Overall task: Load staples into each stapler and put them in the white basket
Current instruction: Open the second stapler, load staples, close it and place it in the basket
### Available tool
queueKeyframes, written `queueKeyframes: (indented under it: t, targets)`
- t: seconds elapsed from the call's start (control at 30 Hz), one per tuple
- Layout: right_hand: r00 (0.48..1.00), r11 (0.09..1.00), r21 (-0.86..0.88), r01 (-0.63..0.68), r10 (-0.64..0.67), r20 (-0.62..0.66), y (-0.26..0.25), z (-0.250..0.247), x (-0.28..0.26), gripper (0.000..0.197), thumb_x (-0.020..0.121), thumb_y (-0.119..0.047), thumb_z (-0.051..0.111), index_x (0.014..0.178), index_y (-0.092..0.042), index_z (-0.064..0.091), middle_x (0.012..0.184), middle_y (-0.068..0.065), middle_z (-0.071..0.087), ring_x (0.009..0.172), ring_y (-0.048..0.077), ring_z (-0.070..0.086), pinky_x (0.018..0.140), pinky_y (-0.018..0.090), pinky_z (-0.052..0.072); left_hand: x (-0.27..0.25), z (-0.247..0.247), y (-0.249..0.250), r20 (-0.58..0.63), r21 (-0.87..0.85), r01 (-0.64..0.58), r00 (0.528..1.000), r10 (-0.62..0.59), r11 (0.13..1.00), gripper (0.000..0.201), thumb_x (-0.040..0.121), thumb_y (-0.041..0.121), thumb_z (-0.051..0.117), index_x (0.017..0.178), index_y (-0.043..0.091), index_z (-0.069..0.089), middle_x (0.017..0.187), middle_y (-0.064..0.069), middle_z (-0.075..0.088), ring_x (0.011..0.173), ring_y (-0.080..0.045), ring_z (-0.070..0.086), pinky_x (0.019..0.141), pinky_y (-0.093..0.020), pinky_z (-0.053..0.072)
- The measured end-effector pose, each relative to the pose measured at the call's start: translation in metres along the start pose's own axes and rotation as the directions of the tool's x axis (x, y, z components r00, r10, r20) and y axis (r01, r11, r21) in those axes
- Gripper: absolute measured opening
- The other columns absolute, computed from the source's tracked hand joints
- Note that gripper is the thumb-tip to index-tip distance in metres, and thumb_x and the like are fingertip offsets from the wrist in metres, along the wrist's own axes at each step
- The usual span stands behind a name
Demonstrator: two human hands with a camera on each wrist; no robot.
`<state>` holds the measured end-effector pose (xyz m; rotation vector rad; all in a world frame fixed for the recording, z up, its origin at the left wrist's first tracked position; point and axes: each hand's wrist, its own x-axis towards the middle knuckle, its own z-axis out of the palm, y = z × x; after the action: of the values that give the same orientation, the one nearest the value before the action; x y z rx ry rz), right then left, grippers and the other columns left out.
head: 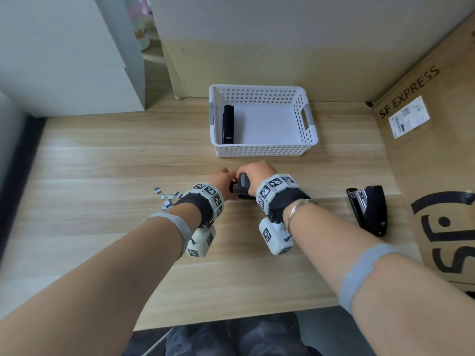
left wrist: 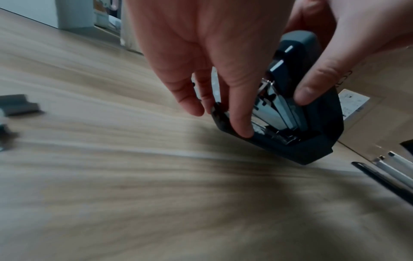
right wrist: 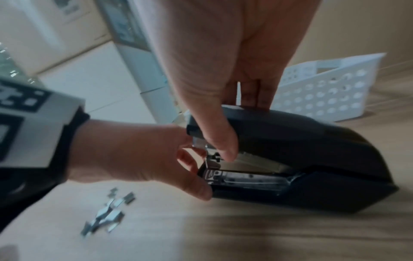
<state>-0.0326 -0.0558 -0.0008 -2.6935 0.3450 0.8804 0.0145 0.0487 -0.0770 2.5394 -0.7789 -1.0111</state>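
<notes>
The white basket [head: 263, 147] stands far on the tabletop [head: 102, 163], one black stapler [head: 228, 124] inside at its left. Near it, both hands hold a dark stapler [right wrist: 301, 159]: right hand [head: 253, 173] grips its top, left hand [head: 221, 179] pinches its front end. An open stapler [head: 368, 209] lies right; loose staples [head: 168, 197] left.

- Right hand [head: 253, 173] reaches down over the stapler [head: 243, 187], thumb on 1 side, fingers curled over its top.
- Left hand [head: 221, 182] is at the stapler's front end, fingertips [left wrist: 242, 130] pinching its base.
- Both forearms extend forward, wrists near together.
</notes>
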Motion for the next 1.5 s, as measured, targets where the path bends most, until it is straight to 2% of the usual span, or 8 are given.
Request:
queueKeyframes:
  t: [0.43, 0.7, 0.77, 0.83, 0.93, 1.1, 1.27, 1.5]
  targets:
    - [0.997, 0.992, -0.095, 0.081, -0.080, 0.016, -0.021, 0.005, 0.001, 0.033, 0.075, -0.018, 0.072, 0.105, -0.022, 0.060, 0.094, -0.002, 0.055, 0.087, 0.021, 0.057, 0.066, 0.029, 0.049, -0.005, 0.001, -0.026, -0.001, 0.130, -0.066, 0.998, 0.067, 0.989, 0.048, 0.076, 0.020, 0.072, 0.120, 0.010, 0.056, 0.117, -0.013, 0.055, 0.107, -0.033, 0.056, 0.090, -0.036, 0.045]
    - [0.981, 0.987, -0.113, -0.113, 0.129, 0.146, 0.018, -0.052, -0.020, 0.013, 0.093, 0.002, 0.046, 0.098, -0.010, 0.045, 0.071, -0.003, 0.043, 0.057, 0.006, 0.034, 0.048, 0.015, 0.030, -0.003, -0.002, -0.025, 0.029, 0.211, -0.099, 0.995, 0.095, 0.972, 0.043, 0.076, 0.023, 0.073, 0.112, 0.008, 0.055, 0.116, -0.012, 0.056, 0.107, -0.031, 0.056, 0.086, -0.037, 0.047]
    - [0.974, 0.964, -0.209, -0.165, 0.192, 0.117, 0.034, -0.052, -0.024, 0.014, 0.091, -0.004, 0.053, 0.104, -0.006, 0.054, 0.088, -0.001, 0.058, 0.063, 0.009, 0.046, 0.060, 0.013, 0.044, -0.003, -0.002, -0.026, 0.029, 0.212, -0.100, 0.995, 0.096, 0.972, 0.042, 0.077, 0.023, 0.072, 0.112, 0.008, 0.055, 0.117, -0.011, 0.056, 0.107, -0.031, 0.055, 0.086, -0.038, 0.048]
    - [0.960, 0.935, -0.257, -0.245, 0.270, 0.068, 0.052, -0.043, -0.018, 0.020, 0.087, -0.009, 0.059, 0.106, -0.006, 0.062, 0.103, 0.005, 0.068, 0.077, 0.019, 0.061, 0.081, 0.030, 0.055, -0.002, -0.001, -0.026, 0.030, 0.212, -0.102, 0.995, 0.097, 0.972, 0.042, 0.078, 0.023, 0.072, 0.113, 0.009, 0.055, 0.117, -0.011, 0.055, 0.108, -0.030, 0.055, 0.086, -0.038, 0.048]
    - [0.920, 0.887, -0.304, -0.347, 0.385, 0.073, 0.069, -0.029, -0.017, 0.012, 0.092, -0.010, 0.054, 0.101, -0.005, 0.061, 0.096, 0.005, 0.064, 0.088, 0.025, 0.058, 0.104, 0.041, 0.041, -0.002, 0.000, -0.027, 0.023, 0.207, -0.101, 0.995, 0.098, 0.973, 0.041, 0.079, 0.023, 0.071, 0.113, 0.009, 0.054, 0.117, -0.010, 0.055, 0.108, -0.030, 0.055, 0.083, -0.037, 0.047]
    - [0.942, 0.903, -0.284, -0.323, 0.336, -0.005, 0.087, -0.011, -0.020, 0.035, 0.089, -0.002, 0.051, 0.123, -0.010, 0.052, 0.110, 0.013, 0.065, 0.100, 0.031, 0.061, 0.099, 0.044, 0.047, -0.001, 0.002, -0.029, 0.021, 0.176, -0.087, 0.996, 0.085, 0.981, 0.040, 0.078, 0.022, 0.071, 0.113, 0.010, 0.055, 0.117, -0.010, 0.054, 0.105, -0.030, 0.057, 0.086, -0.039, 0.049]
    - [0.975, 0.989, -0.023, -0.146, 0.148, 0.163, 0.065, -0.022, -0.020, 0.104, 0.069, -0.027, 0.084, 0.151, -0.025, 0.020, 0.150, 0.006, 0.040, 0.135, 0.029, 0.042, 0.109, 0.042, 0.035, -0.006, -0.011, -0.038, -0.003, 0.154, -0.077, 0.997, 0.078, 0.985, 0.035, 0.086, 0.019, 0.062, 0.119, 0.013, 0.054, 0.121, -0.009, 0.055, 0.110, -0.029, 0.055, 0.092, -0.037, 0.046]
    - [0.999, 0.999, -0.004, -0.053, 0.053, -0.002, 0.010, -0.011, -0.002, 0.045, 0.092, -0.045, 0.052, 0.131, -0.023, 0.052, 0.130, 0.000, 0.059, 0.118, 0.021, 0.056, 0.105, 0.039, 0.042, -0.029, -0.043, -0.088, -0.067, 0.221, 0.121, 0.992, -0.109, 0.968, 0.030, 0.087, 0.025, 0.061, 0.109, 0.005, 0.054, 0.112, -0.015, 0.060, 0.096, -0.029, 0.056, 0.084, -0.035, 0.047]
